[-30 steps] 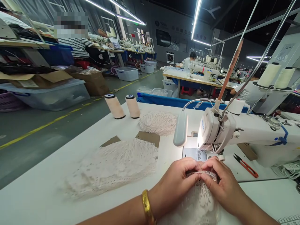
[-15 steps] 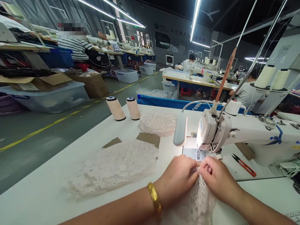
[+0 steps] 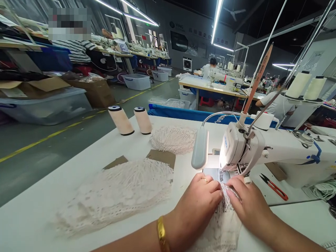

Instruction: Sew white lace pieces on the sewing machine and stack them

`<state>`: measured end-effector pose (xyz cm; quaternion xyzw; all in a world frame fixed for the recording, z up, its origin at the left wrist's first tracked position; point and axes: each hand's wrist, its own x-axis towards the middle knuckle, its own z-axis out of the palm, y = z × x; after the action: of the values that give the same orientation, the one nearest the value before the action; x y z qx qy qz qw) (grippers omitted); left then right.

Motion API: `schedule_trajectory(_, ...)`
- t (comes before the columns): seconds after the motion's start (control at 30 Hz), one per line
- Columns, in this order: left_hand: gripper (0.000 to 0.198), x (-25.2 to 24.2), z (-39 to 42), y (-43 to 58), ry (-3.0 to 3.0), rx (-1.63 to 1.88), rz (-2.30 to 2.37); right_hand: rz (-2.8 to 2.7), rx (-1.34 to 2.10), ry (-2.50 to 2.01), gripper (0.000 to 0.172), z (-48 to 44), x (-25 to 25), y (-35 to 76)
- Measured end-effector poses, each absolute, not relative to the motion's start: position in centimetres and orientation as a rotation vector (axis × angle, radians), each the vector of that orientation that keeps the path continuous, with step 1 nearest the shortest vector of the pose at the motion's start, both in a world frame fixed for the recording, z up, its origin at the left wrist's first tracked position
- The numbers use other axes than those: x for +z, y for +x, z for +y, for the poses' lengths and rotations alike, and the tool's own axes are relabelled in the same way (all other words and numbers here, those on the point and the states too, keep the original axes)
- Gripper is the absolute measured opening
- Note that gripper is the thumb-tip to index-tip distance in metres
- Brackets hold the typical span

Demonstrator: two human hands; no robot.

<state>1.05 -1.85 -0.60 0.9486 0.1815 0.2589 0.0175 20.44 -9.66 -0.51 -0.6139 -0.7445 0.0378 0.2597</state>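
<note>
A strip of cream lace fabric [image 3: 227, 224] hangs from just in front of the needle of the white sewing machine [image 3: 236, 147] down toward me. My left hand [image 3: 201, 201] is closed on the lace's left edge, fingers curled under. On the other side my right hand [image 3: 245, 199] pinches the lace between thumb and fingers, close to the presser foot [image 3: 222, 175]. The machine's lamp lights this spot. More cream lace [image 3: 118, 196] lies spread on the table to the left, partly over brown card [image 3: 161, 157]. A fringed cream bundle [image 3: 173, 140] sits behind it.
Two peach thread cones [image 3: 121, 120] stand at the table's far left edge. Red-handled thread snips [image 3: 274, 187] lie right of the needle. A lamp head [image 3: 200, 148] hangs left of the machine. Other people sit at machines beyond the aisle.
Both hands stay at the needle. My right thumb has straightened along the lace, and more of the lace shows between my hands. The whole view has shifted slightly.
</note>
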Motion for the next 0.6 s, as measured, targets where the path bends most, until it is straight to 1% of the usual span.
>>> schedule_trajectory(0.1,0.022,-0.7,-1.8,1.1,2.916,0.907,0.553,-2.099,-0.006,-1.497,0.020,-10.2,-0.8,20.4)
schedule_trajectory(0.2,0.025,-0.7,-1.8,1.1,2.894,0.945,0.576,-2.128,-0.079,-1.436,0.024,-10.0,-1.1,20.4)
schedule_trajectory(0.47,0.013,-0.1,-1.7,0.8,2.920,0.787,0.611,-2.142,-0.100,-1.471,0.028,-9.2,-1.1,20.6)
schedule_trajectory(0.6,0.012,0.1,-1.6,0.9,2.912,0.705,0.643,-2.141,-0.178,-1.504,0.029,-8.9,-1.0,20.8)
